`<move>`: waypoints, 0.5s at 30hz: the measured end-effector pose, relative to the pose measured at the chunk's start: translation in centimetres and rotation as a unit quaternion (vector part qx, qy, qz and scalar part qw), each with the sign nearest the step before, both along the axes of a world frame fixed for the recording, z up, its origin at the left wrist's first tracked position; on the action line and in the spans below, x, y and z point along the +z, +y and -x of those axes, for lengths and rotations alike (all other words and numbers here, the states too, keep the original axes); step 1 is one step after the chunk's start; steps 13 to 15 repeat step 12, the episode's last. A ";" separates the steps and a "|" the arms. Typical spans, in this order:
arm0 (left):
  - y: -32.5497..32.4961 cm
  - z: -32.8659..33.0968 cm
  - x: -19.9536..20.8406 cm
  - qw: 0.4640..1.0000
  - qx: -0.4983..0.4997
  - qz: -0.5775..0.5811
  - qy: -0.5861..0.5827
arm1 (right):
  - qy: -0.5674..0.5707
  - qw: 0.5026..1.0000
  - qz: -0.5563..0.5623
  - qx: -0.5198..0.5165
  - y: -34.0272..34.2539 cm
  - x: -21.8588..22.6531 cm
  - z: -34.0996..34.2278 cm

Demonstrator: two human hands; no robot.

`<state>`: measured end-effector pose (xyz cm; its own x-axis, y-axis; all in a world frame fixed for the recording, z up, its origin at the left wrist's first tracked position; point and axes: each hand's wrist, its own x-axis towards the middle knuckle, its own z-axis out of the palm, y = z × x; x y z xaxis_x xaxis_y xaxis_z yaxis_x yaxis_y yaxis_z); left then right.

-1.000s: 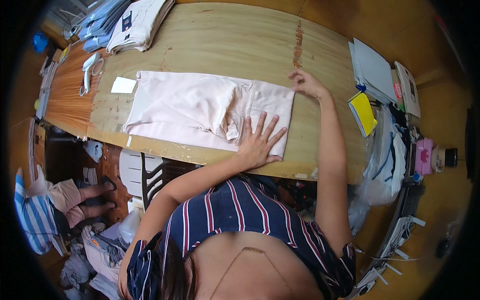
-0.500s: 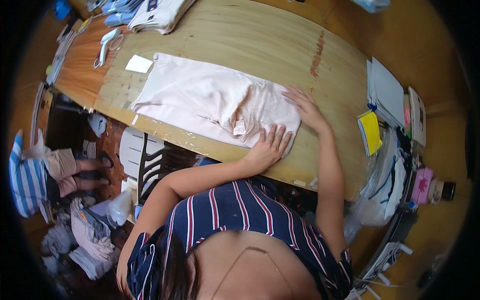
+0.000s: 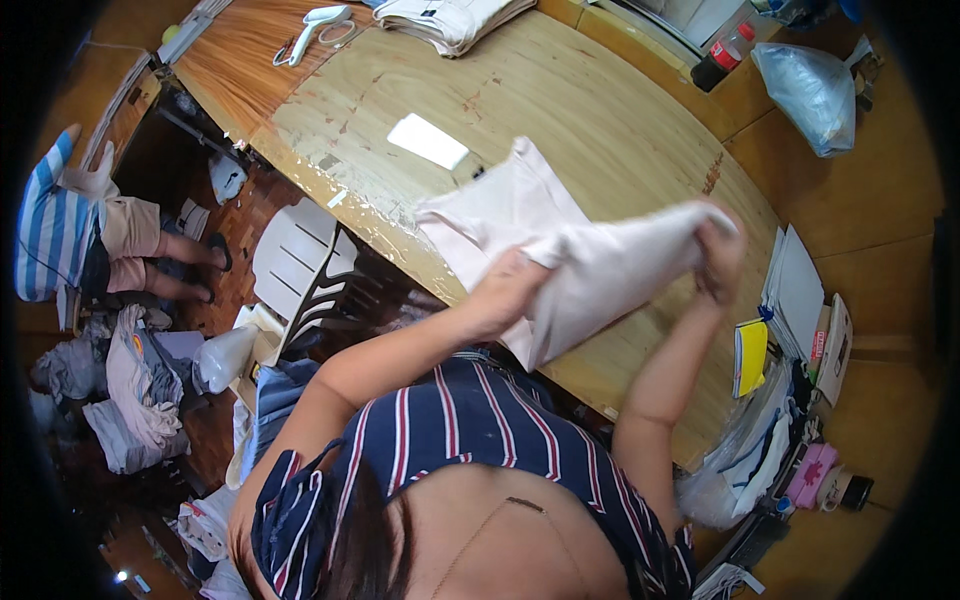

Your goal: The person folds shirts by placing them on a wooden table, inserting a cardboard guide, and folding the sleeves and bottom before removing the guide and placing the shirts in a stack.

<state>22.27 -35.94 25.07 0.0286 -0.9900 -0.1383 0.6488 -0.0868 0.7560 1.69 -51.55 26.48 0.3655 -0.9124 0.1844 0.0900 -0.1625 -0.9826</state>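
Note:
Both hands hold a pale pink cloth garment lifted at the near side of the table. My left hand is closed on its near left part, fingers partly hidden by the cloth. My right hand, a little smeared by motion, grips the raised right end. Toward the left, part of the garment hangs low over the tabletop and its near edge; I cannot tell whether it touches the wood. A white flat rectangular piece lies on the table just beyond it.
On the wooden table are a folded pale garment stack and a white handheld scanner. Papers and a yellow booklet stand at right. A white chair is at left, near another person and clothes heaped on the floor.
The garment lay flat under my two hands; now both hands grip it and have raised it off the table, folded over. The view has shifted, showing a bottle and a plastic bag at far right.

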 end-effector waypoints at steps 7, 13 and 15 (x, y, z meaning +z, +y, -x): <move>1.2 -8.6 -9.3 0.967 0.180 -0.156 -0.086 | 0.271 0.949 -0.125 0.105 -6.8 -11.7 -13.2; 1.0 -9.8 -11.2 0.929 0.121 -0.136 -0.322 | 0.104 0.924 -0.331 0.162 -7.9 -13.1 -11.3; 1.0 -9.8 -11.2 0.929 0.121 -0.136 -0.322 | 0.104 0.924 -0.331 0.162 -7.9 -13.1 -11.3</move>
